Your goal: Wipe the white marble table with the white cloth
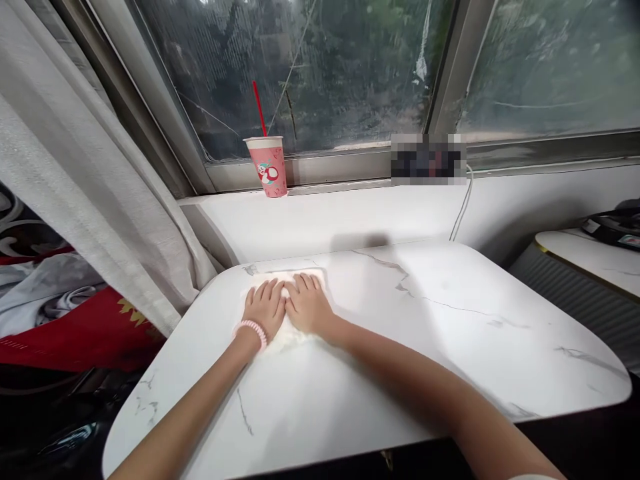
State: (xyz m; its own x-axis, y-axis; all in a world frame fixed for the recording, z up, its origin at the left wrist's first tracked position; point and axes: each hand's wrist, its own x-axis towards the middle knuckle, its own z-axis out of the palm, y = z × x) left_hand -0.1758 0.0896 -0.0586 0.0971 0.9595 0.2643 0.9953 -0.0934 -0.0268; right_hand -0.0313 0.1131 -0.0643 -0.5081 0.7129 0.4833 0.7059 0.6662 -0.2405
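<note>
My left hand [266, 308] lies flat with its fingers stretched out on a white, soft-looking cloth [289, 335]. A pink coiled band [255, 326] circles that wrist. Beside it, my right hand [309, 308] also presses flat on the cloth, fingers slightly spread. The two hands meet at the thumbs and index fingers. Beneath them, the cloth rests on the far left part of a white marble-patterned table [370, 393]; its middle is partly hidden by my hands.
On the window ledge stands a pink paper cup [270, 170] with a red straw [259, 110]. A blurred-out object [427, 160] sits farther right, near a white cable [463, 203]. A light curtain [115, 153] hangs at the left. Another small table [590, 260] stands at the right.
</note>
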